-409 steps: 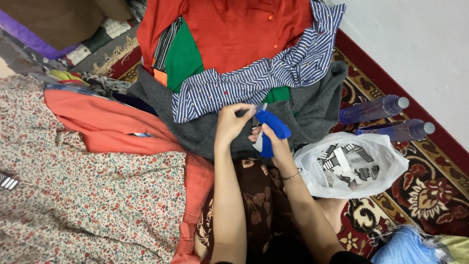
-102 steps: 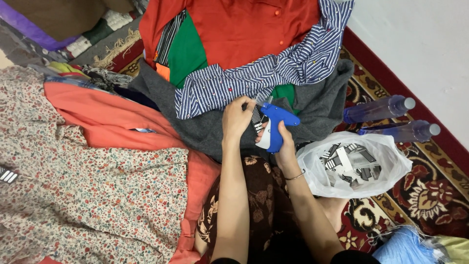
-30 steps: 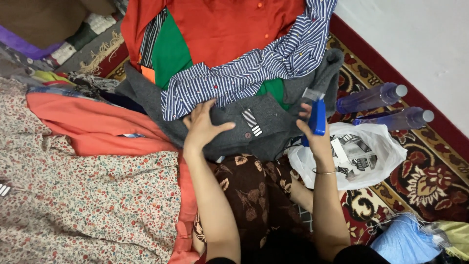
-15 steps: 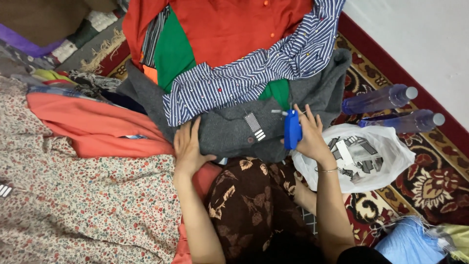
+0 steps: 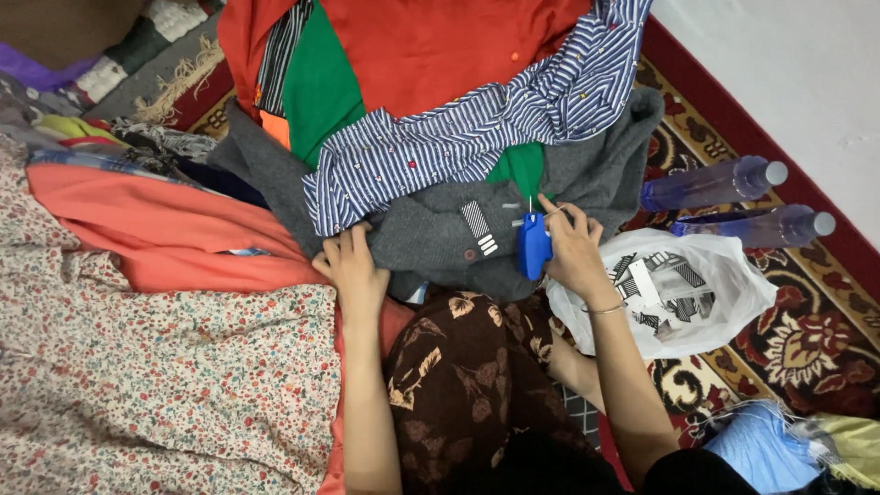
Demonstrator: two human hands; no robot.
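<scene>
Right hand (image 5: pixel 573 252) grips blue tagging gun (image 5: pixel 533 244), needle at grey garment (image 5: pixel 440 234); left hand (image 5: pixel 351 269) flat, pinning its edge. Striped tag (image 5: pixel 478 227) attached already — bag of tags (image 5: pixel 683 293) beside right wrist.

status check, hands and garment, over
Left hand flat on grey garment. Right hand holds blue tagging gun at it. Striped shirt overlaps top.

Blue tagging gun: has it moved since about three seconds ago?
Yes. The blue tagging gun in the right hand shifted right, toward the white plastic bag, off the grey garment's middle.
</scene>
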